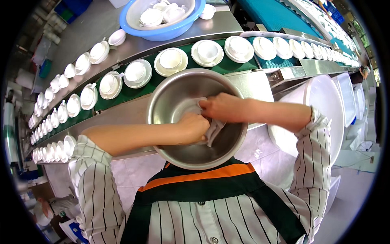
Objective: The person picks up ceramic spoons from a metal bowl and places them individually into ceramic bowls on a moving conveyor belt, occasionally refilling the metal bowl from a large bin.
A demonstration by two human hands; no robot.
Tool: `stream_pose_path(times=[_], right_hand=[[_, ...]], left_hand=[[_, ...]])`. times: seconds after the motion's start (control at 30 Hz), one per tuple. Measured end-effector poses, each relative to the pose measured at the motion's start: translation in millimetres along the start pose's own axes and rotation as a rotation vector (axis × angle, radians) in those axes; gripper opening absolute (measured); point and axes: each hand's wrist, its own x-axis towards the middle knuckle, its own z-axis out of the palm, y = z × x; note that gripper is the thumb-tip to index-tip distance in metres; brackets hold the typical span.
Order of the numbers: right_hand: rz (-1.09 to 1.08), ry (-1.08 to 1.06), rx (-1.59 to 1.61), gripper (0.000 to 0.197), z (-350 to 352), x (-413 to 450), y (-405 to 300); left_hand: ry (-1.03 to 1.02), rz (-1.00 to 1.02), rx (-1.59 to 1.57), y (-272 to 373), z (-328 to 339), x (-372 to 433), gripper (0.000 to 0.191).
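Note:
A large stainless steel bowl (164,100) stands before me, tilted slightly towards my apron. Both of my hands are inside it. My left hand (192,128) is curled into a fist around a crumpled white cloth (215,129), which hangs down towards the bowl's wall. My right hand (221,107) grips the same cloth from the upper right, its fingers close to the left ones. A pale patch at the bowl's bottom, beside the fingers, is too blurred to name.
Beyond the bowl, a green conveyor belt (146,88) carries white bowls on saucers (170,59). More white crockery (99,52) lines the steel ledge. A blue basin (170,32) with white ware stands behind. At right is a large white tub (323,100); another person (361,74) is farther off.

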Motion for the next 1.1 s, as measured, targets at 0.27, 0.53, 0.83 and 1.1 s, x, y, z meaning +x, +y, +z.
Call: stream_pose_path(times=[0.27, 0.53, 0.83, 1.1], right_hand=[[0.006, 0.489, 0.492, 0.022, -52, -67, 36], [0.395, 0.825, 1.598, 0.015, -35, 29, 150], [0.649, 1.025, 1.733, 0.017, 19, 121, 159], [0.588, 0.529, 0.505, 0.04, -17, 66, 162]], left_hand=[[-0.109, -0.11, -0.402, 3, -58, 3, 0.019], [0.877, -0.399, -0.604, -107, -122, -12, 0.019], [1.039, -0.522, 0.156, -201, -85, -23, 0.011], [0.51, -0.698, -0.169, -247, -77, -77, 0.037]])
